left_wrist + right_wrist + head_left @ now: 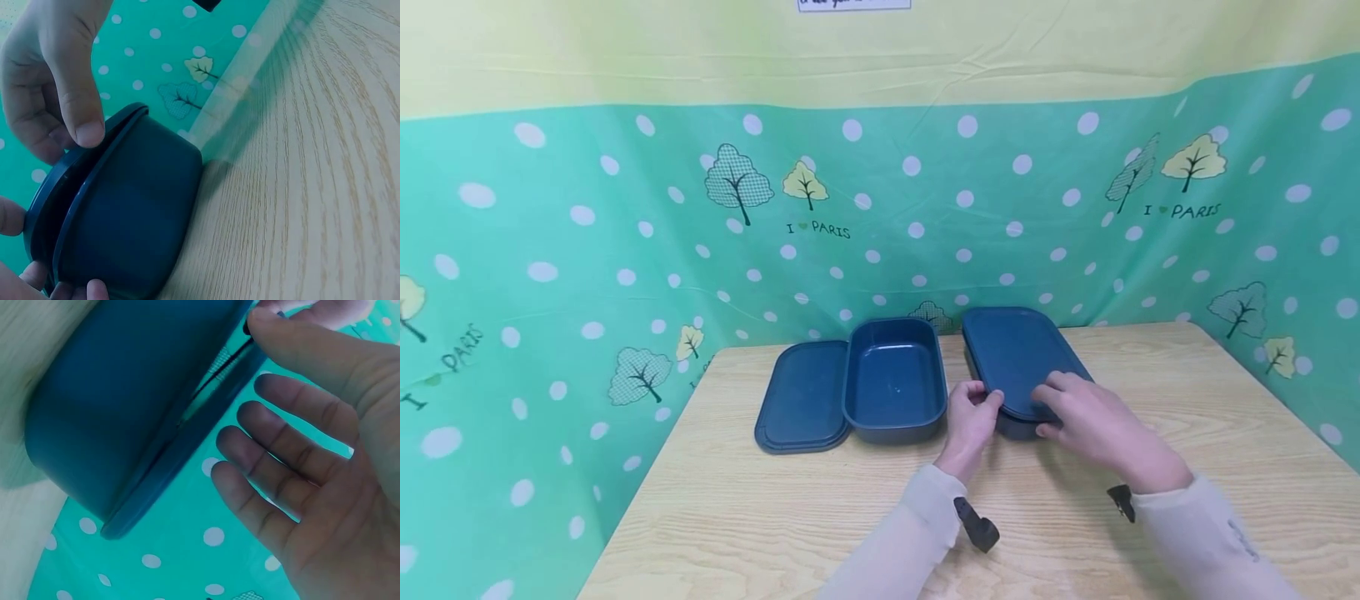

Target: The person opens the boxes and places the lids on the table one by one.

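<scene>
At the right of the head view stands a dark blue rectangular food container (128, 209) with a matching blue lid (1018, 354) on top. A dark gap shows between the lid's front edge and the container's rim. My left hand (972, 421) pinches the lid at its front left corner, its lower fingers (97, 290) against the container. Above the front edge, my right hand (1093, 425) has its thumb (275, 326) by the lid's edge. Its other fingers (247, 481) are spread, apart from the lid in the right wrist view.
A second blue container (895, 387), without a lid on it, stands to the left. Beside it another blue lid (805, 396) lies flat on the wooden table (737, 517). A green polka-dot cloth (587, 250) hangs behind the table and along its sides.
</scene>
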### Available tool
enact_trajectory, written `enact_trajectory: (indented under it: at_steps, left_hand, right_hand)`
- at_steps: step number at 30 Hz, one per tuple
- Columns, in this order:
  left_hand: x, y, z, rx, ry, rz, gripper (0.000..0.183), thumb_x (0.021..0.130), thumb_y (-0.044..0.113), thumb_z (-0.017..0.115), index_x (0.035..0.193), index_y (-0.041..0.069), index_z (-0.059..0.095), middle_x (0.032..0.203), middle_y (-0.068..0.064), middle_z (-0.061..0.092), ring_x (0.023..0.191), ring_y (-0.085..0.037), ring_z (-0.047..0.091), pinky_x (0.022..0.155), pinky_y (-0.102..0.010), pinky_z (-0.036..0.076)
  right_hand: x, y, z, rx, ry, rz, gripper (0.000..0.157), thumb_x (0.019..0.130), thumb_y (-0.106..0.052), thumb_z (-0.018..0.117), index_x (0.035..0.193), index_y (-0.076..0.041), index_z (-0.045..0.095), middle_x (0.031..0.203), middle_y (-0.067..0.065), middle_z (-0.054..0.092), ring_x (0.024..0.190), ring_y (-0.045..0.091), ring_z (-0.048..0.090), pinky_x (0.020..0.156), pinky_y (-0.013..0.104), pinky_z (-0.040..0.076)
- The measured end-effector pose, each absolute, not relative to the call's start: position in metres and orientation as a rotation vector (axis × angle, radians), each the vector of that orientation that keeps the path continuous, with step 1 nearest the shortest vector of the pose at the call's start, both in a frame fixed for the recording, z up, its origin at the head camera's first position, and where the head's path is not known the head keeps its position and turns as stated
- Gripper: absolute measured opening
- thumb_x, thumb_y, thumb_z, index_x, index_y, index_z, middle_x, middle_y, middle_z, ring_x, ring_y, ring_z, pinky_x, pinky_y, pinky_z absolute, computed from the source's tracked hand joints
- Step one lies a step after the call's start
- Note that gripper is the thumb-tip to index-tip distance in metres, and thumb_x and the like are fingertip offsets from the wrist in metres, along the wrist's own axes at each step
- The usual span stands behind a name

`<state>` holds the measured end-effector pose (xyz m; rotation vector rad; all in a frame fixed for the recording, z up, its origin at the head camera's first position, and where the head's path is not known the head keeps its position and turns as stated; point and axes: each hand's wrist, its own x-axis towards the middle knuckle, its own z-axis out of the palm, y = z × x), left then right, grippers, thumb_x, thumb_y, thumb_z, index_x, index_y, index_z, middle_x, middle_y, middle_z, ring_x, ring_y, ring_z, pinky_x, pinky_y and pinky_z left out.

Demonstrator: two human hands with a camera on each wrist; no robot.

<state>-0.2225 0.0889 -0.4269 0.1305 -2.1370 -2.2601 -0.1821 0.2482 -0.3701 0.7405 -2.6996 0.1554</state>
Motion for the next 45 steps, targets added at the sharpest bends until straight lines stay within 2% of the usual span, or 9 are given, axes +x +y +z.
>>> enact_trajectory:
  at_steps: [15,22,29,34,38,45]
  left_hand:
    - [-0.221,0.088,-0.424,0.150,-2.168,-2.243,0.019,0.087,0.015,0.067,0.101,0.007,0.059,0.099,-0.003,0.056,0.091,-0.016,0.054,0.078,-0.032,0.049]
    - [-0.222,0.090,-0.423,0.132,-2.150,-2.245,0.018,0.086,0.013,0.067,0.100,0.005,0.059,0.098,-0.004,0.056,0.091,-0.017,0.054,0.079,-0.033,0.049]
    - [-0.222,0.090,-0.426,0.120,-2.159,-2.218,0.011,0.092,0.014,0.060,0.098,0.005,0.059,0.097,-0.003,0.056,0.092,-0.017,0.052,0.082,-0.033,0.045]
    - [-0.221,0.089,-0.427,0.081,-2.149,-2.179,0.012,0.097,0.010,0.048,0.095,0.005,0.059,0.100,-0.004,0.058,0.100,-0.020,0.053,0.089,-0.037,0.042]
    - [-0.219,0.089,-0.429,0.096,-2.146,-2.172,0.014,0.095,0.003,0.044,0.099,0.004,0.057,0.106,-0.007,0.057,0.106,-0.022,0.051,0.094,-0.040,0.040]
    - [-0.218,0.093,-0.433,0.107,-2.104,-2.183,0.019,0.088,-0.007,0.048,0.105,0.002,0.052,0.101,-0.006,0.055,0.096,-0.021,0.054,0.085,-0.035,0.045]
  right_hand:
    - [-0.183,0.240,-0.387,0.829,-2.516,-0.016,0.023,0.070,-0.001,0.079,0.088,-0.005,0.065,0.078,0.003,0.049,0.069,0.021,0.046,0.055,0.033,0.042]
    - [-0.182,0.240,-0.387,0.818,-2.484,-0.089,0.021,0.071,0.002,0.077,0.088,-0.004,0.065,0.079,0.006,0.052,0.068,0.023,0.047,0.051,0.034,0.043]
    - [-0.180,0.240,-0.388,0.818,-2.445,-0.127,0.021,0.071,0.004,0.074,0.088,-0.004,0.064,0.082,0.009,0.054,0.069,0.026,0.049,0.050,0.037,0.045]
    - [-0.179,0.239,-0.390,0.811,-2.429,-0.127,0.024,0.069,0.006,0.073,0.088,-0.004,0.064,0.080,0.009,0.052,0.068,0.026,0.048,0.050,0.037,0.044]
    - [-0.178,0.239,-0.391,0.811,-2.429,-0.136,0.026,0.068,0.007,0.073,0.089,-0.004,0.064,0.080,0.009,0.051,0.068,0.026,0.048,0.049,0.037,0.044]
    - [-0.177,0.238,-0.392,0.803,-2.427,-0.136,0.024,0.069,0.007,0.071,0.089,-0.005,0.063,0.080,0.009,0.051,0.069,0.026,0.048,0.048,0.036,0.043]
